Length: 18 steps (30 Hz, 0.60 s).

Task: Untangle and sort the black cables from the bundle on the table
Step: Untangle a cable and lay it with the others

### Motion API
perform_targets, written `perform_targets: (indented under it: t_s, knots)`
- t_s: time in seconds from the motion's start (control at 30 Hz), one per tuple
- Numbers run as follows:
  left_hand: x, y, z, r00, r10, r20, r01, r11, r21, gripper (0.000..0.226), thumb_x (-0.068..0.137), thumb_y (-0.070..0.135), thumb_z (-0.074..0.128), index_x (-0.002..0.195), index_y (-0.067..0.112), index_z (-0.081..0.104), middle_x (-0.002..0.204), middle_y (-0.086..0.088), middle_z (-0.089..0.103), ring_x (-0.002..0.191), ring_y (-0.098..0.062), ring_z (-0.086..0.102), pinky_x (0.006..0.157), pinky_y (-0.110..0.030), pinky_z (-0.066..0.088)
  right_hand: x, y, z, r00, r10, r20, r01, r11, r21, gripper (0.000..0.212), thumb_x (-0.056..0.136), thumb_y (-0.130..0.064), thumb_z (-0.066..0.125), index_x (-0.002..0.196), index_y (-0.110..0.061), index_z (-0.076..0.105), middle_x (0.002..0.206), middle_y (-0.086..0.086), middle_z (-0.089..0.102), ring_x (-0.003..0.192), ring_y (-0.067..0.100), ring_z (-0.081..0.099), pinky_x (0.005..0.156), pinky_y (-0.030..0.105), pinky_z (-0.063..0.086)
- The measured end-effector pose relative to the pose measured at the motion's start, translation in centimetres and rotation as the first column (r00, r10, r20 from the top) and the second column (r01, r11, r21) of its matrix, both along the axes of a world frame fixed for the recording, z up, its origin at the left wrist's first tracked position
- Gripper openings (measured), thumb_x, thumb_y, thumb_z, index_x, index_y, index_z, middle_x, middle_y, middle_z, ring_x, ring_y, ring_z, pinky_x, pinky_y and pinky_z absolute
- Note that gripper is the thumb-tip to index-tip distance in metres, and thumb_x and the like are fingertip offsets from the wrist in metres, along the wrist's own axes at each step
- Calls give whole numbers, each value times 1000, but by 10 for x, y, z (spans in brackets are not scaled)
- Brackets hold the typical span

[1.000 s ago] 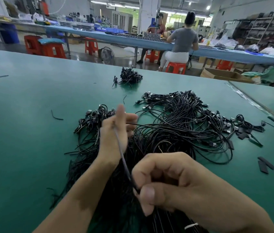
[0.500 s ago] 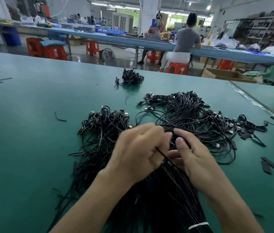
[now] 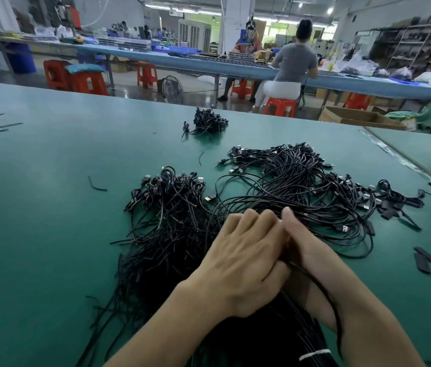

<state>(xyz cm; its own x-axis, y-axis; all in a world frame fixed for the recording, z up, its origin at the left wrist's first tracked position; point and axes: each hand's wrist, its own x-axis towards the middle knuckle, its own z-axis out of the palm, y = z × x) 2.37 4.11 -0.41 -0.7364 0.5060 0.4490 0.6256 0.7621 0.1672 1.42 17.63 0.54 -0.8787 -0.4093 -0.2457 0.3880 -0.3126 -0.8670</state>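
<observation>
A wide green table (image 3: 50,234) fills the near side of the room. The bundle (image 3: 301,186) of black cables lies on it right of centre, a loose tangle of loops with plugs sticking out round its edge. Touching it on the left is a second heap (image 3: 172,207), its plug ends bunched at the far side and its bare tails fanning back toward the person.

Both hands sit where the two masses meet, pressed side against side. The left hand (image 3: 240,258) is back-up, its fingers bent down with the tips in among the cables; I cannot tell whether they grip anything. The right hand (image 3: 312,255) is half hidden behind it, one finger pointing straight forward; its hold I cannot tell either.

A small clump (image 3: 209,123) rests well apart, farther up the table. One cable (image 3: 325,290) comes out from between the hands and drapes over the right wrist. Flat black strips (image 3: 426,260) lie to the right. A white tie (image 3: 315,354) bands the cables at the near edge.
</observation>
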Motion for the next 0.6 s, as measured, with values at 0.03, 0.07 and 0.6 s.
perform_targets:
  t_s: [0.03, 0.07, 0.6]
  knots:
    - [-1, -2, -2, 999, 48, 12, -48, 999, -9, 36, 89, 39, 24, 106, 18, 48, 105, 4, 43, 97, -18, 38, 94, -39, 35, 0, -1, -1, 1000, -8, -30, 8, 1000, 0, 48, 90, -43, 55, 118, -8, 71, 120, 20, 69, 112, 28, 68, 92, 37, 55]
    - [-2, -5, -3, 996, 81, 31, -81, 997, 2, 37, 90, 42, 21, 106, 19, 46, 105, 5, 41, 96, -17, 37, 93, -39, 35, 1, 0, -2, 997, -16, -71, 16, 1000, 4, 41, 89, -32, 60, 120, -6, 69, 119, 21, 69, 111, 29, 68, 89, 37, 56]
    - [-27, -37, 3, 959, 283, 6, -259, 869, 422, 6, 92, 21, 69, 92, 21, 63, 81, 16, 56, 66, 1, 52, 70, -17, 49, -2, 28, -2, 595, -523, -610, 791, 517, 328, 24, 94, -6, 64, 83, -27, 70, 77, -6, 75, 59, 17, 56, 55, 25, 42]
